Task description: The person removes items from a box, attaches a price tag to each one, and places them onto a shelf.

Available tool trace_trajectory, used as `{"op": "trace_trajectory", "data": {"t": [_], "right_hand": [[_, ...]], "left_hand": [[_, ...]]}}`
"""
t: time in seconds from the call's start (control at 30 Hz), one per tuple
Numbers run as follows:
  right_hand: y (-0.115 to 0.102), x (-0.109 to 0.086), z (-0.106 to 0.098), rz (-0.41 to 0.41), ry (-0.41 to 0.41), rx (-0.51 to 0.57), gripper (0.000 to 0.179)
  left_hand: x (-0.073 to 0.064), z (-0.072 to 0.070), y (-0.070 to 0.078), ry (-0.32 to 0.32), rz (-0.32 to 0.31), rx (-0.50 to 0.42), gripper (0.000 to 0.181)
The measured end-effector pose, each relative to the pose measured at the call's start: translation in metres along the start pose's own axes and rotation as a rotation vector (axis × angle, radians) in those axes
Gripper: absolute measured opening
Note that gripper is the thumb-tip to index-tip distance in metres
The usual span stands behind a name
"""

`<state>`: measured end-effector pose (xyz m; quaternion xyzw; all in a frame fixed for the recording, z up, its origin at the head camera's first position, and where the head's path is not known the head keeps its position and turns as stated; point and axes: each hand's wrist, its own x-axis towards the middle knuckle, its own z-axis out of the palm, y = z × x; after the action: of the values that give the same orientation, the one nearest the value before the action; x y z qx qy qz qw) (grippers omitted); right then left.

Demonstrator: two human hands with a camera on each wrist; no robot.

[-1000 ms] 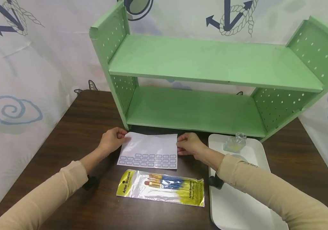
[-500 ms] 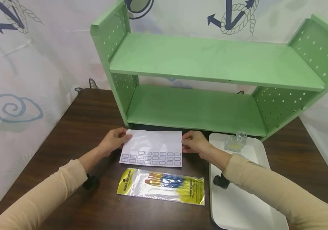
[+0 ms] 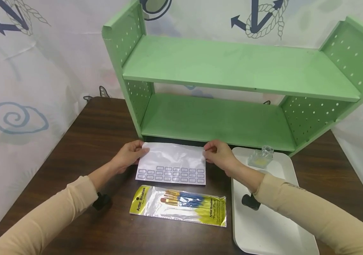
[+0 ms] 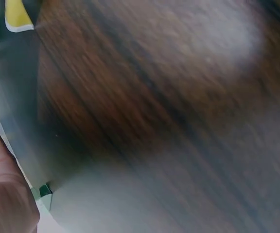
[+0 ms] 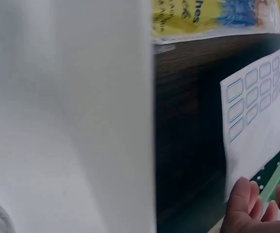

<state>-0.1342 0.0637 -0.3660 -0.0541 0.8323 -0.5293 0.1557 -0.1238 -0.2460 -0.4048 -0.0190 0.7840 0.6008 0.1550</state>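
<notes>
A white sheet of stickers (image 3: 172, 159) with rows of small blue-outlined labels along its lower part is held just in front of the green shelf. My left hand (image 3: 128, 156) pinches its upper left corner, thumb on top. At the upper right corner, my right hand (image 3: 220, 156) pinches the sheet between thumb and fingers. In the right wrist view the sticker sheet (image 5: 259, 107) appears slanted, with the right-hand fingers (image 5: 239, 201) at its corner. Only part of the left hand (image 4: 6, 194) shows in the left wrist view. Nearer me lies a pack of artist brushes (image 3: 178, 206).
A green two-tier shelf (image 3: 213, 118) with perforated ends stands behind the sheet. To the right, under my right forearm, is a white tray (image 3: 274, 233) bearing a clear, yellow-tinted object (image 3: 260, 158). The dark wooden table (image 3: 95, 120) carries everything.
The sticker sheet has shifted right and slightly toward the shelf, both hands moving with it. My right hand has slid up to the sheet's upper corner. The brush pack stays put.
</notes>
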Motion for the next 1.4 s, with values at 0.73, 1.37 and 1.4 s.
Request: {"op": "trace_trajectory", "data": {"t": [0.73, 1.37, 1.4], "right_hand": [[-0.02, -0.021, 0.051, -0.329, -0.158, -0.245, 0.021], [-0.016, -0.065, 0.075, 0.065, -0.235, 0.448, 0.046], [-0.015, -0.067, 0.077, 0.062, -0.213, 0.476, 0.047]], "left_hand": [[-0.005, 0.021, 0.018, 0.046, -0.014, -0.057, 0.028], [-0.008, 0.034, 0.027, 0.107, 0.034, -0.059, 0.023], [-0.007, 0.035, 0.028, 0.106, 0.041, -0.066, 0.024]]}}
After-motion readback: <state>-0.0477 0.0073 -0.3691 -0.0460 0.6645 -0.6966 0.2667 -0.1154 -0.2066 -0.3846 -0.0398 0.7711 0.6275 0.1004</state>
